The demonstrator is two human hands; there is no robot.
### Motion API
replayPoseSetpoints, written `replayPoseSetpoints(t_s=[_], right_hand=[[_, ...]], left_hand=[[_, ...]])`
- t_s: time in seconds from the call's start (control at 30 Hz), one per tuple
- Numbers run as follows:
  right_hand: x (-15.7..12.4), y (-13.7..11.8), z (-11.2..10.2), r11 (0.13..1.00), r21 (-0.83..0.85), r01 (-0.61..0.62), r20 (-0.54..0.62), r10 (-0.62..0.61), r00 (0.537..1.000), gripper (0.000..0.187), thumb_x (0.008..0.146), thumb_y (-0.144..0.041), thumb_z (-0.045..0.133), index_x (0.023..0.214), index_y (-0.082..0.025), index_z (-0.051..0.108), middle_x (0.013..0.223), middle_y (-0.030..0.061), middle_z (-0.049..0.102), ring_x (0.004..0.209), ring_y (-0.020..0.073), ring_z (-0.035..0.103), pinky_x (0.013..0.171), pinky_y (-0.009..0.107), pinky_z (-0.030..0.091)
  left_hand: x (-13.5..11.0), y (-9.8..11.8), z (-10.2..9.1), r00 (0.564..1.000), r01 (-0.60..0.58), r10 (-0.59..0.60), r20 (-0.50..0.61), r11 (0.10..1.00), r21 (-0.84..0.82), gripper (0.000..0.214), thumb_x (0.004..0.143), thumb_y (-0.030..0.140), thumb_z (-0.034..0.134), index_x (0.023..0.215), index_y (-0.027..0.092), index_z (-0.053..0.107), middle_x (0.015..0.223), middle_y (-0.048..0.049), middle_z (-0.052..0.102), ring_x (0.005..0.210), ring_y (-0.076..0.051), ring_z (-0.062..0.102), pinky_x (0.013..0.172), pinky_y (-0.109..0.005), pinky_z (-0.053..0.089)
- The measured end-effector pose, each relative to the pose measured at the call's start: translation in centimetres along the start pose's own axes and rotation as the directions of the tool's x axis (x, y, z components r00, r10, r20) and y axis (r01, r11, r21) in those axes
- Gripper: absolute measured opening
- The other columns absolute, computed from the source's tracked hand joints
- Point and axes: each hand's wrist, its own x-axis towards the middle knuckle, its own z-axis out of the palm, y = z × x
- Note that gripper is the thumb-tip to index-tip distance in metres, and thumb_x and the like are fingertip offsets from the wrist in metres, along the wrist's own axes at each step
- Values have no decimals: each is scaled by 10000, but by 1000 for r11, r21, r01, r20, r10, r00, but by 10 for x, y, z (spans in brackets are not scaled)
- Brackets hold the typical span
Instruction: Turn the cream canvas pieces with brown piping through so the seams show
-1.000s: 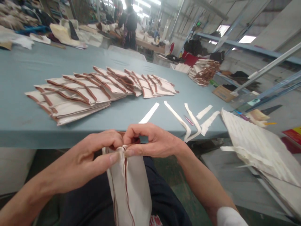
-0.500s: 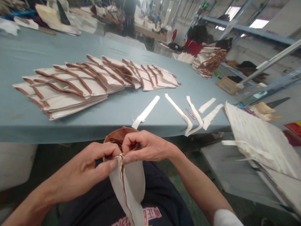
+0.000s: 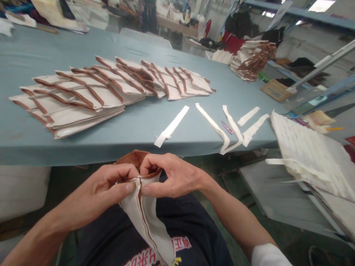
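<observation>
Between my hands hangs a sewn white fabric piece (image 3: 148,221) with a brown lining and a dark brown seam running down its front. My left hand (image 3: 109,194) pinches the top edge just left of the seam, thumb in front. On the other side of the seam, my right hand (image 3: 169,177) grips the same edge, its thumb on the white outside and its fingers curled over the brown inside. The lower end of the piece falls against my dark shirt (image 3: 199,229). Fingertips inside the opening are hidden.
Overlapping white pieces with brown edges (image 3: 111,85) lie across the blue-grey table (image 3: 138,129). White strips (image 3: 172,125) and a small pink tool (image 3: 227,127) are near its front edge. A brown-and-white stack (image 3: 252,59) and a cardboard box (image 3: 276,90) stand at the back right.
My right thumb has slid slightly lower and away from the left thumb, and more brown lining shows at the edge. The view has shifted a little; the table things have not moved.
</observation>
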Motion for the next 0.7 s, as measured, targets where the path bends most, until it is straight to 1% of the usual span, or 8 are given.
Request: replayPoseSetpoints(t_s=[0.2, 0.3, 0.37, 0.47, 0.57, 0.7], right_hand=[[0, -1, 4, 1000, 15, -22, -59, 23, 998, 285, 860, -415, 755, 863, -202, 564, 819, -46, 561, 753, 128, 499, 727, 288, 404], [1, -1, 5, 999, 40, -27, -57, 29, 998, 251, 869, -388, 735, 866, -201, 567, 824, -42, 576, 750, 128, 513, 718, 284, 413], [1, -1, 5, 997, 70, -17, -22, 18, 1000, 255, 869, -388, 746, 881, -199, 575, 834, -40, 583, 748, 126, 518, 717, 279, 423], [-1, -3, 4, 996, 93, 16, 18, -18, 1000, 284, 854, -391, 782, 911, -196, 582, 854, -42, 585, 758, 121, 517, 747, 278, 432], [-1, -5, 5, 996, 88, -11, -6, 12, 1000, 305, 837, -399, 796, 895, -201, 572, 841, -48, 572, 758, 121, 508, 750, 278, 420], [2, -5, 10, 995, 87, -56, -53, 60, 997, 299, 827, -412, 782, 864, -206, 568, 823, -49, 571, 753, 125, 506, 729, 276, 411]], left_hand=[[-2, 7, 1, 999, 20, -17, -41, 996, 84, 408, 982, 550, 639, 760, 210, 674, 720, 38, 601, 682, -144, 526, 608, -202, 430], [-6, 10, 0, 999, 31, -27, -38, 993, 116, 416, 983, 554, 639, 755, 208, 679, 724, 33, 606, 687, -147, 528, 616, -207, 432], [-8, 11, 0, 999, 40, -39, -22, 995, 95, 423, 981, 560, 653, 757, 202, 676, 726, 33, 606, 686, -142, 517, 615, -205, 421], [-9, 9, 1, 999, 42, -42, 17, 999, 1, 453, 980, 586, 667, 763, 188, 666, 724, 36, 592, 675, -130, 491, 607, -202, 403], [-8, 7, 2, 999, 42, -42, 12, 997, -59, 469, 975, 604, 675, 772, 181, 672, 717, 39, 588, 665, -125, 488, 601, -200, 404], [-7, 5, 1, 998, 48, -49, -26, 998, -35, 455, 959, 596, 683, 763, 185, 690, 713, 33, 608, 667, -134, 520, 608, -205, 431]])
